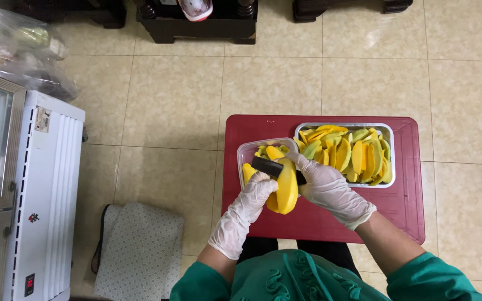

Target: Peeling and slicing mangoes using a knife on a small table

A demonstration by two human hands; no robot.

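Over the red worktop (330, 220) I saw my gloved left hand (250, 200) with fingers closed around a peeled mango (287, 189), my right hand (324, 187) gripping a dark-handled knife (268, 166), a metal tray (391, 167) beside it already heaped with slices, this fruit uncut.

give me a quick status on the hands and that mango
Left hand cradles peeled mango. Right hand holds dark-handled tool against it. Clear tub and metal tray of slices behind, nothing blocking.

tub (250, 149) left of tray (344, 127), on table (408, 206)
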